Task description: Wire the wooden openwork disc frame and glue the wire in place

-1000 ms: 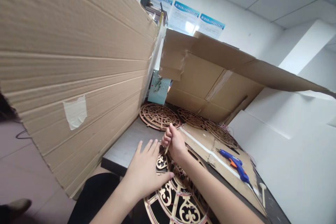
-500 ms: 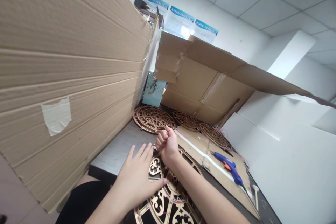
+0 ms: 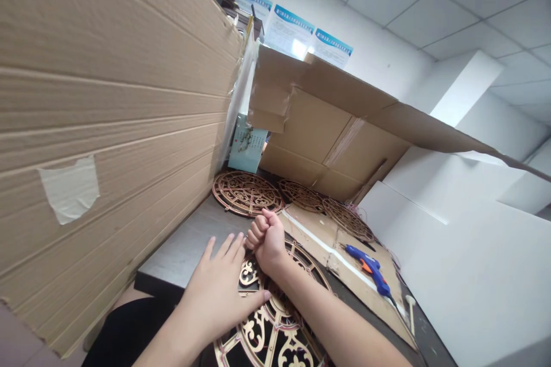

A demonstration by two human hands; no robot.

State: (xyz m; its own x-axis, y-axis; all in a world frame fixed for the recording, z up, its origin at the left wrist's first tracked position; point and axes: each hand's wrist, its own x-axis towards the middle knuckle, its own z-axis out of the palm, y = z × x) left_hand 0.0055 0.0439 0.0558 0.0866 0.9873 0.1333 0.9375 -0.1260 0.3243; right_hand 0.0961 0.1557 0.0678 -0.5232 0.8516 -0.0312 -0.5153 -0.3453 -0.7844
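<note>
The head view is the only view. A large cardboard wall [image 3: 107, 97] fills the left half and hides what is behind it. The fretwork disc [image 3: 279, 335] lies on the table [image 3: 189, 246] near the bottom edge. The frame cuts off its lower part, and the two forearms cover a good part of the rest.

The left hand [image 3: 219, 292] lies flat on the left side of the disc, fingers spread and straight, holding nothing. The right hand [image 3: 267, 239] is closed in a tight fist over the far rim of the disc, just beside the left fingertips. It is not possible to tell if something is inside the fist, or if the fist touches the disc.

Behind the hands, three smaller discs lie in a row: one [image 3: 245, 192] on the bare table, the others [image 3: 303, 195] [image 3: 346, 219] at the foot of an open box [image 3: 327, 126]. Their patterns are too fine to read. A blue glue gun [image 3: 365, 266] lies on a cardboard sheet [image 3: 340, 246], well apart from the right hand. A small teal box [image 3: 245, 149] stands in the corner, partly behind plastic film.
</note>
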